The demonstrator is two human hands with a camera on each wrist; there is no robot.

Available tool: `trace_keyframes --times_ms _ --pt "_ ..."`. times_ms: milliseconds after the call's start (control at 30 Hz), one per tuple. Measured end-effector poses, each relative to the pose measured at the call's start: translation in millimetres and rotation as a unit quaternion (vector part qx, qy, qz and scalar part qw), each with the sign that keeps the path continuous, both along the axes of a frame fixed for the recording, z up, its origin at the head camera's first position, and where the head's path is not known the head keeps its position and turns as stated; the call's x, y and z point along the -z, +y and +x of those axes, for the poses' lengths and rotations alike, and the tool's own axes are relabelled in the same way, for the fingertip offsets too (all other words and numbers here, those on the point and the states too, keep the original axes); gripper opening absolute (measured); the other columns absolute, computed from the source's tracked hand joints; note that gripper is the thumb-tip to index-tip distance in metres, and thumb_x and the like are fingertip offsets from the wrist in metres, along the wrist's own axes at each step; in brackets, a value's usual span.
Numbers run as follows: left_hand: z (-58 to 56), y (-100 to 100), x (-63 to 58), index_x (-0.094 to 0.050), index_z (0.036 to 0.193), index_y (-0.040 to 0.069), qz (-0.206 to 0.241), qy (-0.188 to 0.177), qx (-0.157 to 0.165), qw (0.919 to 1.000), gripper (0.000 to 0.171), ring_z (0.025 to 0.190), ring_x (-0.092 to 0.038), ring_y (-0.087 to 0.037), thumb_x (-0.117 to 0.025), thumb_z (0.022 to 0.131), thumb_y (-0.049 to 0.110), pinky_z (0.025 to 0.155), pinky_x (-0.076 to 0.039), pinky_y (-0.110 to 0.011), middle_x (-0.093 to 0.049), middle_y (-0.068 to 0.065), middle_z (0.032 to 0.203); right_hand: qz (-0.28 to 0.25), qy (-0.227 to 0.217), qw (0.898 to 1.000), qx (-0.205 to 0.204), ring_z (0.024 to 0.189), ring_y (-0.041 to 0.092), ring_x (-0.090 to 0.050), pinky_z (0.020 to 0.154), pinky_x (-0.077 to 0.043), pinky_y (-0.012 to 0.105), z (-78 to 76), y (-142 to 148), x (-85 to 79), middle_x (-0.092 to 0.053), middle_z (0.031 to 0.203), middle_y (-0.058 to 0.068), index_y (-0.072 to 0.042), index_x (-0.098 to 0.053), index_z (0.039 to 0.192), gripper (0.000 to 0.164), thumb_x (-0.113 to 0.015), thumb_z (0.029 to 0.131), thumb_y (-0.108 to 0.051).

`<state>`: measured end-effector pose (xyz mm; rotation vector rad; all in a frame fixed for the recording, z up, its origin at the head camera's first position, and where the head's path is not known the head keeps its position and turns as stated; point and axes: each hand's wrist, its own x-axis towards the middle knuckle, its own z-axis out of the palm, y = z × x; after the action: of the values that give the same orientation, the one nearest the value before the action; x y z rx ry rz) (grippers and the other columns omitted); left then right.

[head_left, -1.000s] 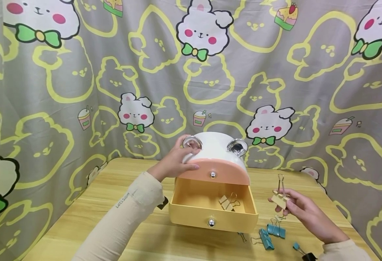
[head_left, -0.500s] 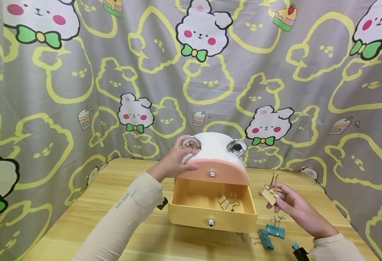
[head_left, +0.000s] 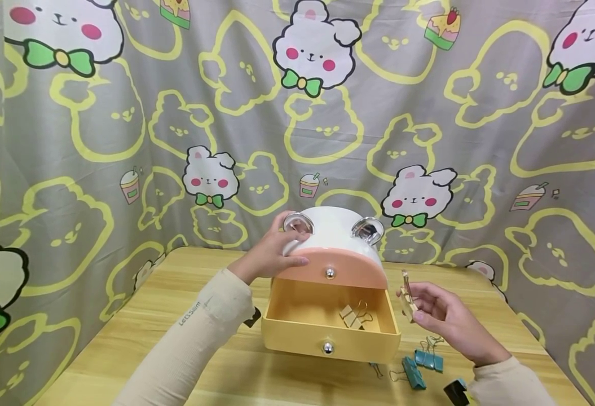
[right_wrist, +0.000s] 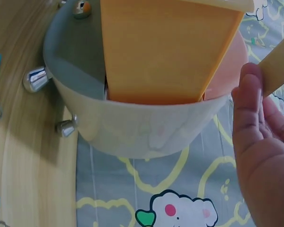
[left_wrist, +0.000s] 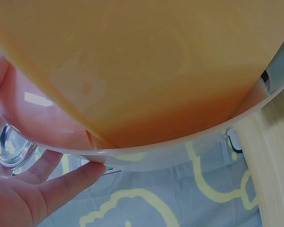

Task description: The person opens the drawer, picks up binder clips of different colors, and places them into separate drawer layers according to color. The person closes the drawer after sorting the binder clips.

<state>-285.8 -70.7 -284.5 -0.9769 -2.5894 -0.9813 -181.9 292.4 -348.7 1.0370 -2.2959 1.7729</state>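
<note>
A small drawer box with a white domed top [head_left: 334, 228] and round silver ears stands mid-table in the head view. My left hand [head_left: 267, 251] grips its upper left corner around one ear, thumb on the peach upper drawer [head_left: 350, 268]. The yellow lower drawer [head_left: 297, 338] is pulled out, and a cream binder clip [head_left: 350, 317] lies inside at the right. Just right of that drawer, my right hand [head_left: 452, 321] pinches another cream binder clip [head_left: 408, 303], its wire handles pointing up. That clip's flat side [right_wrist: 278, 66] shows in the right wrist view.
Teal binder clips [head_left: 414, 373] lie on the wooden table [head_left: 185, 344] in front of my right hand. Wire handles [head_left: 375, 369] of another clip stick out below the drawer's right corner. A patterned grey curtain [head_left: 256, 129] hangs behind and at both sides.
My right hand has moved left toward the open drawer, carrying the cream binder clip, which has turned edge-on to the head view. The left hand and the drawer box have stayed put.
</note>
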Motion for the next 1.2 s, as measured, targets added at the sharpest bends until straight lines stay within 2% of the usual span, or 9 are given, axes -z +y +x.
trace_keyframes --times_ms 133,467,800,900,1000,1133,1200 --pt "0.2 -0.3 0.0 -0.069 0.116 0.007 0.001 0.004 0.004 1.0000 0.042 0.138 -0.026 -0.030 -0.082 0.079 0.023 0.109 -0.028 -0.050 -0.016 -0.015 0.153 0.007 0.004 1.000 0.015 0.088 0.019 -0.061 0.074 -0.052 0.028 -1.4 -5.6 -1.1 -0.059 0.111 0.005 0.008 -0.047 0.129 0.036 -0.050 0.094 0.011" --pt "-0.2 -0.1 1.4 -0.068 0.118 0.006 -0.004 0.023 0.015 0.9996 0.044 0.138 -0.024 -0.030 -0.082 0.079 0.023 0.107 -0.030 -0.050 -0.019 -0.017 0.151 0.051 -0.006 0.997 0.063 0.082 0.021 -0.061 0.068 -0.053 0.030 -4.6 -18.4 -1.5 -0.060 0.103 0.017 0.007 -0.050 0.129 0.039 -0.060 0.091 0.004" --pt "-2.5 -2.0 3.5 -0.068 0.119 0.005 -0.002 0.030 0.020 0.9993 0.045 0.139 -0.021 -0.030 -0.081 0.080 0.022 0.108 -0.029 -0.052 -0.019 -0.018 0.151 0.073 0.007 0.994 0.076 0.067 0.017 -0.056 0.054 -0.045 0.030 -7.7 -29.2 -2.2 -0.058 0.081 0.009 0.002 -0.053 0.126 0.040 -0.067 0.089 0.000" --pt "-2.7 -2.3 3.6 -0.068 0.119 0.006 -0.002 0.025 0.018 0.9995 0.044 0.139 -0.022 -0.029 -0.081 0.080 0.022 0.109 -0.028 -0.051 -0.018 -0.017 0.152 0.075 0.005 0.994 0.076 0.067 0.018 -0.056 0.053 -0.044 0.030 -8.8 -30.6 -1.5 -0.058 0.084 0.010 -0.001 -0.054 0.126 0.040 -0.068 0.089 -0.002" --pt "-2.7 -1.7 2.9 -0.068 0.120 0.006 -0.003 0.020 0.015 0.9997 0.045 0.139 -0.022 -0.029 -0.081 0.080 0.022 0.109 -0.028 -0.050 -0.017 -0.016 0.152 0.077 0.003 0.994 0.079 0.070 0.018 -0.057 0.055 -0.046 0.030 -8.7 -31.7 -2.0 -0.058 0.093 0.016 -0.002 -0.055 0.127 0.038 -0.066 0.090 -0.001" --pt "-2.5 -0.6 2.1 -0.067 0.121 0.006 -0.002 0.018 0.014 0.9997 0.047 0.139 -0.021 -0.028 -0.082 0.079 0.021 0.110 -0.027 -0.049 -0.018 -0.015 0.152 0.080 -0.012 0.992 0.095 0.074 0.019 -0.059 0.061 -0.049 0.030 -7.6 -31.8 -3.7 -0.057 0.103 0.025 0.001 -0.054 0.125 0.032 -0.061 0.094 -0.003" --pt "-2.4 -0.2 1.9 -0.067 0.121 0.006 -0.001 0.016 0.013 0.9998 0.047 0.139 -0.022 -0.028 -0.082 0.079 0.021 0.110 -0.027 -0.049 -0.018 -0.015 0.152 0.083 -0.020 0.991 0.105 0.077 0.022 -0.060 0.063 -0.049 0.030 -7.8 -31.1 -3.9 -0.057 0.106 0.025 0.003 -0.055 0.124 0.031 -0.061 0.095 -0.005"
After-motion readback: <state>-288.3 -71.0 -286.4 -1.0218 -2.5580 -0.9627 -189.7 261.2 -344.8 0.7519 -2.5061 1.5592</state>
